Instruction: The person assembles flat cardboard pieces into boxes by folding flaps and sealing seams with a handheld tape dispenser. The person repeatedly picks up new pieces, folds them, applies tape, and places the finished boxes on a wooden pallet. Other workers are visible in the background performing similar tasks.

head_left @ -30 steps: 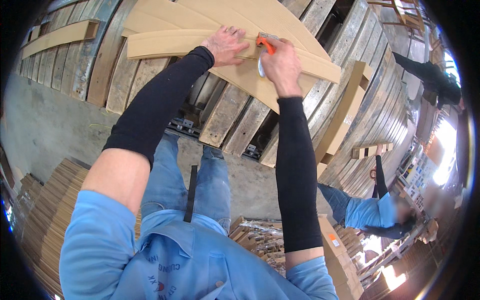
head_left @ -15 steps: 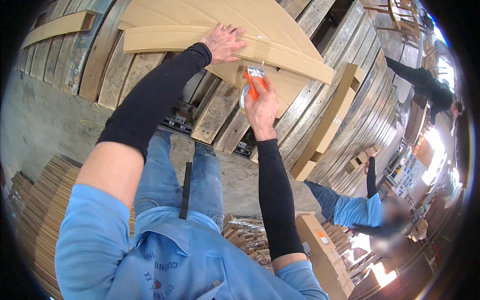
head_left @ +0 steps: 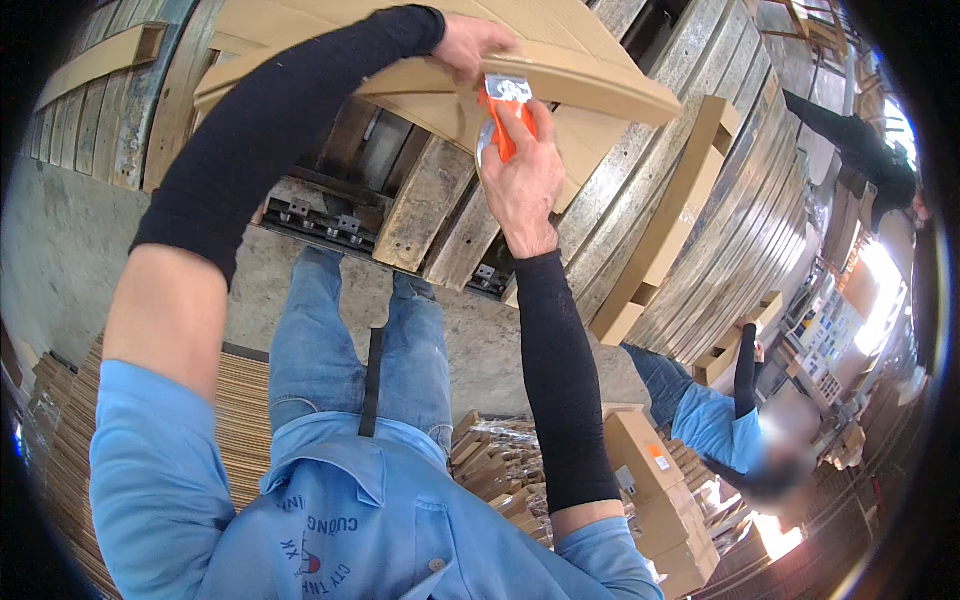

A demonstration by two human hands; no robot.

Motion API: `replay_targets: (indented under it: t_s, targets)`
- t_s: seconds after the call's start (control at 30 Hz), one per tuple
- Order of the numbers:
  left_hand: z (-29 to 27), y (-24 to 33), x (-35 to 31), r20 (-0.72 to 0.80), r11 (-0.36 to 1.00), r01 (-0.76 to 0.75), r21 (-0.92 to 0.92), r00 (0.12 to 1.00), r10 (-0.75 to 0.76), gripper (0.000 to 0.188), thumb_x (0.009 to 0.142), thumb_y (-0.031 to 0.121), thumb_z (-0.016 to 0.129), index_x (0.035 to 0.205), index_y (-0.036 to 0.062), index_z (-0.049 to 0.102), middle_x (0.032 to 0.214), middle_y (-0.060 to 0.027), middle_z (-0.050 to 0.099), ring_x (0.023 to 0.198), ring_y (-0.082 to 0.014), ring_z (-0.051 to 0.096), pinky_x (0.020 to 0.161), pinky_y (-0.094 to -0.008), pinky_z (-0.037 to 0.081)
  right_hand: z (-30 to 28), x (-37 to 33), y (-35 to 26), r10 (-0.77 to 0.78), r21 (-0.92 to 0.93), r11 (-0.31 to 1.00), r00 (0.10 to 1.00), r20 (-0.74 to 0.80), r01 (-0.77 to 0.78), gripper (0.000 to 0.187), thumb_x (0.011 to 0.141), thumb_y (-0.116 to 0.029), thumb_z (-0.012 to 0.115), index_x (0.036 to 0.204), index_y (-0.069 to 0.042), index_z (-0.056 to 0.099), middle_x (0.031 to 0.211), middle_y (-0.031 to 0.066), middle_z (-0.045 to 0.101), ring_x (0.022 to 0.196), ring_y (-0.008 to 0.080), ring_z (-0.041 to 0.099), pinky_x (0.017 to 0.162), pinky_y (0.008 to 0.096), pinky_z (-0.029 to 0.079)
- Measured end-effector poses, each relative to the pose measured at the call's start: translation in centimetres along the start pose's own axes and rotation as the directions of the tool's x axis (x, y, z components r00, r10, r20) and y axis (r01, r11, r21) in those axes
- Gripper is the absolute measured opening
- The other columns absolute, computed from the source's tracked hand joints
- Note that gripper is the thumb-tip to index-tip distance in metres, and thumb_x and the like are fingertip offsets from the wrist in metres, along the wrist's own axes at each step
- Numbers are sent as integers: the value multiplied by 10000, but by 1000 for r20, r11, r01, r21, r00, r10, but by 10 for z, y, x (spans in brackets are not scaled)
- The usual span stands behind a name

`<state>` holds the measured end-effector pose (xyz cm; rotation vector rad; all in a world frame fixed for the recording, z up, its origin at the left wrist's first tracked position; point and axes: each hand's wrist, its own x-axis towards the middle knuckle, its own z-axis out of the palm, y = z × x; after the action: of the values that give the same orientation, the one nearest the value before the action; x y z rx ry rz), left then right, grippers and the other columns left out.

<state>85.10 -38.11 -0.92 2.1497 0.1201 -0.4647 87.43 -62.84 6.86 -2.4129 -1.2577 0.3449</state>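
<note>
A long, narrow folded cardboard box (head_left: 590,82) lies across larger flat cardboard sheets (head_left: 330,25) on the slatted wooden table. My left hand (head_left: 474,46) bends over its middle with the fingers curled onto it; the fingertips are partly hidden. My right hand (head_left: 525,180) is closed around an orange hand-held tape dispenser (head_left: 508,118). The dispenser's metal head is against the near side of the box, just below my left hand. Part of a tape roll shows at the dispenser's left side.
Another long cardboard box (head_left: 668,225) lies on the slats to the right, and one (head_left: 100,68) at the far left. Stacked flat cardboard (head_left: 215,430) stands at lower left. A co-worker in blue (head_left: 718,425) handles a box at right. Gaps between planks (head_left: 335,225) show metal fittings.
My left hand has gone from lying spread on the cardboard to curling over the narrow box, its elbow swung out left. The box has tilted, and the dispenser has moved slightly up against it.
</note>
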Motion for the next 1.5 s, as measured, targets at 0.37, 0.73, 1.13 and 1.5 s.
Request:
replay_targets:
  t_s: [0.37, 0.73, 1.13, 1.5]
  targets:
    - [36, -16, -31, -499, 830, 178, 528, 856, 134, 676, 861, 278, 742, 1441, 58, 473, 1545, -139, 451, 1383, -339, 485, 1130, -490, 410, -2, 72, -18, -40, -11, 999, 999, 6, 40, 417, 801, -150, 701, 1215, -146, 755, 1358, 196, 613, 1048, 390, 702, 920, 459, 571]
    - [45, -18, -33, -531, 727, 258, 636, 830, 170, 485, 903, 420, 716, 1229, 71, 630, 1571, -103, 434, 1333, -290, 515, 1029, -479, 445, 2, 11, 5, -92, 41, 995, 996, 22, 91, 449, 764, -100, 713, 1213, -119, 734, 1393, 208, 565, 1001, 417, 696, 842, 493, 584]
    - [49, 2, 1, -595, 728, 382, 570, 802, 45, 588, 923, 613, 621, 1285, 149, 626, 1437, -146, 521, 1330, -316, 504, 1012, -550, 422, 26, 42, 3, -36, -23, 999, 998, 46, 37, 381, 779, -154, 713, 1157, -130, 762, 1243, 162, 671, 985, 391, 713, 863, 467, 589]
    - [54, 6, 12, -610, 668, 390, 634, 783, 122, 551, 832, 468, 777, 1282, 189, 623, 1348, -129, 548, 1249, -303, 558, 928, -512, 467, 1, 57, 6, -72, -31, 996, 977, 198, 80, 297, 791, -160, 656, 1057, -119, 783, 1094, 211, 708, 919, 424, 714, 821, 476, 585]
